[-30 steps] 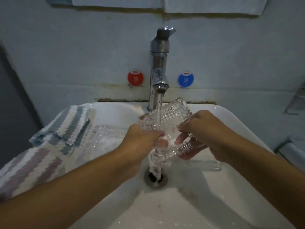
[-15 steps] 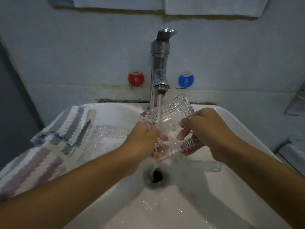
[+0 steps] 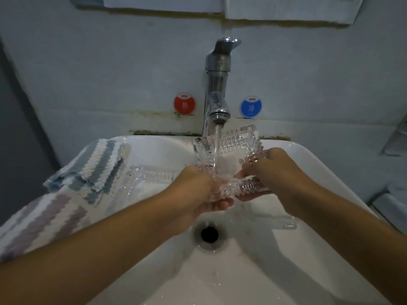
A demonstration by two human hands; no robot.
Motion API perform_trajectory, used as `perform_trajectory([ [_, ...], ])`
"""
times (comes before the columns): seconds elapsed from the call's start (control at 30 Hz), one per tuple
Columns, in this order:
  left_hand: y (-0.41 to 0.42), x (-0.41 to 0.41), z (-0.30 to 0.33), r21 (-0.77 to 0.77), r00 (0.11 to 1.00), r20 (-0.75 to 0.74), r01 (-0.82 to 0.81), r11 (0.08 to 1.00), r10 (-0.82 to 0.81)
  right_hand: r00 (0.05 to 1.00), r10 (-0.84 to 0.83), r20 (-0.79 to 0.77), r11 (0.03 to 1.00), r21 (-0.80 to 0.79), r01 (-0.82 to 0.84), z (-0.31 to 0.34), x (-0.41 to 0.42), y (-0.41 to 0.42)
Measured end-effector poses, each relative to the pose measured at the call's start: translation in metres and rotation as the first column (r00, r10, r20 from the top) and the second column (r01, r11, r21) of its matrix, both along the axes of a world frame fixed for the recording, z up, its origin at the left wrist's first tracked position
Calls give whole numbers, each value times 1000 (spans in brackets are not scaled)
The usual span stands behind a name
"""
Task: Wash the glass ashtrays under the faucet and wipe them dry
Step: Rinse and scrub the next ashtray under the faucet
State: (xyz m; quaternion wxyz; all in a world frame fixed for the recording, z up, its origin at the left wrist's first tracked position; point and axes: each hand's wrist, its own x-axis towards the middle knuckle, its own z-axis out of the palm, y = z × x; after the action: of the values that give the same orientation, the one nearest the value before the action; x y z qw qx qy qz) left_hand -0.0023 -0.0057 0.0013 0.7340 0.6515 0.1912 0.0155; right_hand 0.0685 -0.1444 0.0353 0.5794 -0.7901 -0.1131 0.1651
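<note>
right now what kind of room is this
Probably a bathroom, perhaps a hotel's: a white basin against the wall, a chrome faucet running, and red and blue hot/cold stickers.

Tilted ribbed glass ashtray (image 3: pixel 231 159) under faucet (image 3: pixel 217 89)

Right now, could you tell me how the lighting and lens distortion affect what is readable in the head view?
Head view: dim, bluish light; the glass ashtray held by the left hand and right hand shows clearly under the faucet, while another ashtray blends into the pale sink; the wide angle bows the sink rim and stretches the forearms.
</note>
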Motion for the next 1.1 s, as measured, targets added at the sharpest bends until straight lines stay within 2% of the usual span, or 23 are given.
perform_trajectory([
  [0.17, 5, -2, -7, 69, 993, 3, -119, 991, 119, 987, 161, -3, 987, -18, -161, -10, -9, 4],
  [0.3, 3, -2, -3, 183, 983, 73, -179, 967, 169, 989, 147, -5, 989, -27, -147, -15, -10, 6],
  [0.4, 3, -2, 4, 274, 973, 113, -227, 935, 203, 989, 145, -40, 989, 24, -144, -17, -9, 7],
  [0.53, 5, -6, 9, 331, 981, 53, -191, 924, 184, 991, 133, -29, 991, 23, -132, -18, -7, 8],
  [0.67, 4, -6, 9, 399, 989, 42, -147, 905, 143, 979, 37, 201, 980, -201, 4, -25, 2, 8],
  [0.77, -4, -9, 3, 444, 996, 35, -89, 891, 81, 960, 56, 273, 968, -252, 15, -23, 9, 5],
  [0.87, -10, -11, -1, 454, 998, 31, -68, 888, 60, 840, 180, 512, 856, -501, 123, -27, 14, 4],
  [0.97, -10, -9, -3, 447, 997, 35, -72, 892, 63, 770, 316, 554, 801, -591, 97, -27, 8, 8],
  [1.03, -11, -9, -3, 389, 998, 22, -67, 919, 63, 720, 391, 573, 762, -640, 95, -26, 4, 9],
  [1.1, -10, -9, -5, 370, 996, 19, -83, 925, 82, 693, 477, 541, 707, -704, 63, -25, 1, 10],
])
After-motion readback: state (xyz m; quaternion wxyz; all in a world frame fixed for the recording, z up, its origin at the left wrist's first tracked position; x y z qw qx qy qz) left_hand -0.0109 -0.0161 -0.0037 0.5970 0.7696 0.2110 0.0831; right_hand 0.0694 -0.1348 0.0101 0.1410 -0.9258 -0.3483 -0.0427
